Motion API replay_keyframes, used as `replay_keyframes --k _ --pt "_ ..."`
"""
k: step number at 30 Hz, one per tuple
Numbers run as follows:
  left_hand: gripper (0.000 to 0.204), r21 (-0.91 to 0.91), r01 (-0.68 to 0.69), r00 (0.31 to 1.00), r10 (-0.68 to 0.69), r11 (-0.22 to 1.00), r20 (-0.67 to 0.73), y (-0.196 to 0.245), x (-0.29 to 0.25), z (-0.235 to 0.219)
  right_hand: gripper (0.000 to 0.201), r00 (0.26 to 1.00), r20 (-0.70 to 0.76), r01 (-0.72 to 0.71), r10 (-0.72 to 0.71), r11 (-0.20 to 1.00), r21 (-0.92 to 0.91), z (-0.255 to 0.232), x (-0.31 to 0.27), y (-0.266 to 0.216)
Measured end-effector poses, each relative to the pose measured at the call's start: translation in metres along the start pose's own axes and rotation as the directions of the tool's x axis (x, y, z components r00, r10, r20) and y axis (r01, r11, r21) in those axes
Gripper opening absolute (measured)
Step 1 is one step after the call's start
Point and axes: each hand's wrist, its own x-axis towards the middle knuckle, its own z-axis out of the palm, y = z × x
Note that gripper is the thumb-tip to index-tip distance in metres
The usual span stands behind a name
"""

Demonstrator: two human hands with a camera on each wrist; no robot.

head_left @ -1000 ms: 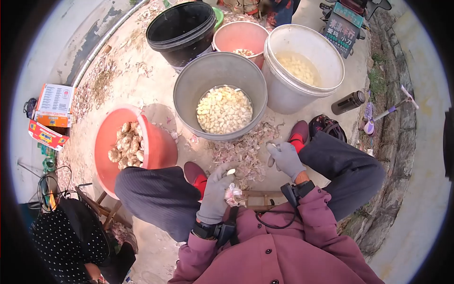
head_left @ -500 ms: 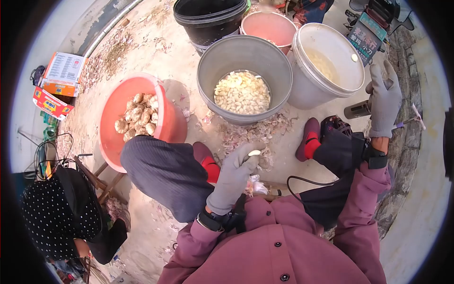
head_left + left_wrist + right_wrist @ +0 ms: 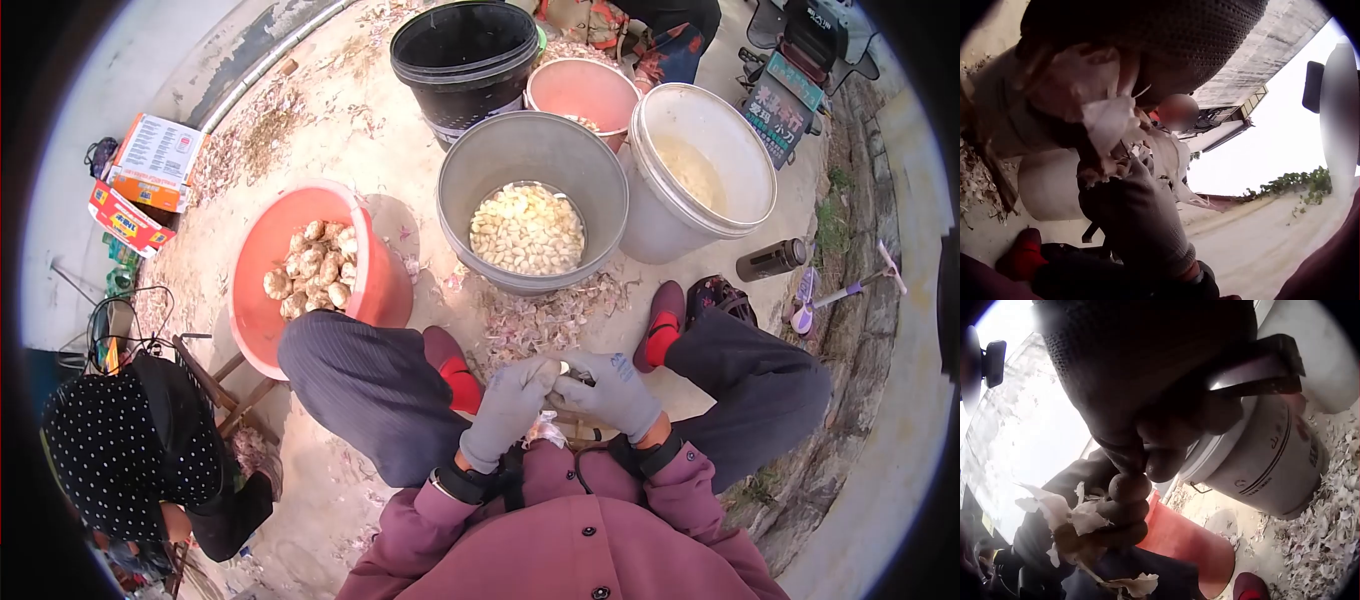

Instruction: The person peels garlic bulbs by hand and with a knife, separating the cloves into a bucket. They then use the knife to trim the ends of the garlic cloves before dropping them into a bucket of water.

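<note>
In the head view my gloved left hand (image 3: 503, 408) and gloved right hand (image 3: 612, 392) meet low in front of my body. A pale garlic clove (image 3: 564, 368) shows between their fingertips. The left fingers also grip a garlic bulb (image 3: 1071, 534) with torn, papery skin hanging off it, seen in the right wrist view. Curled in the right hand is a short, flat, dark tool (image 3: 1266, 367) with a shiny strip; its exact kind I cannot tell. Beyond the hands stands a grey bucket (image 3: 460, 225) with peeled cloves in it.
A pink tub (image 3: 385, 270) of unpeeled garlic bulbs stands at left. Behind are a black bucket (image 3: 465, 95), a smaller pink tub (image 3: 590, 75) and a white bucket (image 3: 650, 215). Garlic skins (image 3: 530, 320) litter the ground. A dark flask (image 3: 770, 260) lies at right; another person (image 3: 125, 440) sits at lower left.
My right hand swung out to the right, where a clove showed at the white bucket's rim, then came back to the left hand. The left hand stayed low in front, still with garlic.
</note>
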Motion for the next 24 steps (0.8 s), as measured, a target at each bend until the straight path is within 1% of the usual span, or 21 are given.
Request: replay_keyframes --k 2,3,5,6,8,9,11,15,16,17,18,19,20,21,22,24 --pt "0.028 0.165 -0.017 1.0 0.021 0.986 -0.023 0.017 -0.004 0.0 0.024 0.995 0.036 0.098 -0.092 0.964 -0.247 0.001 0.001 0.003" --pt "0.028 0.165 -0.017 0.999 0.021 0.986 -0.026 0.019 -0.004 -0.001 0.024 0.995 0.037 0.1 -0.094 0.964 -0.246 -0.001 0.001 0.002" --pt "0.028 0.289 -0.026 0.999 0.039 0.957 -0.038 0.022 -0.001 -0.004 0.023 0.993 0.055 0.117 -0.104 0.929 -0.351 -0.007 0.004 -0.007" --pt "0.028 0.288 -0.022 0.999 0.034 0.957 -0.038 0.024 0.001 -0.005 0.023 0.993 0.057 0.114 -0.1 0.93 -0.35 -0.01 0.005 -0.011" --pt "0.029 0.247 -0.049 0.999 0.048 0.968 0.008 0.028 0.001 -0.006 0.026 0.969 0.042 0.231 -0.243 0.836 -0.497 -0.012 0.007 -0.018" --pt "0.029 0.247 -0.047 0.999 0.045 0.968 0.011 0.029 0.001 -0.005 0.026 0.97 0.04 0.227 -0.239 0.838 -0.497 -0.012 0.009 -0.019" --pt "0.029 0.074 -0.06 0.998 0.061 0.995 -0.008 0.029 0.002 -0.004 0.031 0.973 0.096 0.231 -0.21 0.874 -0.428 -0.011 0.013 -0.02" --pt "0.029 0.091 -0.041 0.999 0.041 0.995 0.0 0.032 0.0 -0.014 0.032 0.976 0.109 0.216 -0.187 0.859 -0.464 -0.015 0.022 -0.027" --pt "0.027 -0.151 0.008 1.0 -0.01 0.988 -0.015 0.035 -0.003 -0.019 0.029 0.981 0.074 0.194 -0.18 0.879 -0.436 -0.023 0.027 -0.035" --pt "0.029 -0.387 0.046 0.998 -0.059 0.921 -0.023 0.036 -0.005 -0.024 0.027 0.984 0.041 0.176 -0.175 0.895 -0.41 -0.031 0.03 -0.046" --pt "0.029 -0.389 0.046 0.997 -0.064 0.92 -0.033 0.035 -0.006 -0.028 0.025 0.978 -0.062 0.164 -0.197 0.922 -0.35 -0.042 0.03 -0.068" --pt "0.036 0.049 -0.309 0.933 0.313 0.95 -0.179 0.034 -0.008 -0.032 0.024 0.964 -0.164 0.158 -0.21 0.946 -0.285 -0.052 0.029 -0.091" --pt "0.047 0.5 -0.527 0.738 0.662 0.687 -0.132 0.032 -0.012 -0.038 0.029 0.9 -0.278 0.258 -0.335 0.925 -0.281 -0.061 0.029 -0.102" --pt "0.064 0.52 -0.492 0.785 0.614 0.698 -0.082 0.023 -0.011 -0.049 0.029 0.843 -0.375 0.315 -0.387 0.918 -0.24 -0.066 0.034 -0.113" --pt "0.064 0.526 -0.491 0.783 0.617 0.695 -0.084 0.022 -0.01 -0.051 0.028 0.83 -0.458 0.307 -0.317 0.947 -0.1 -0.068 0.04 -0.12" --pt "0.071 0.42 -0.502 0.774 0.61 0.756 -0.172 0.02 -0.009 -0.047 0.032 0.844 -0.507 0.219 -0.173 0.975 0.032 -0.073 0.077 -0.112"
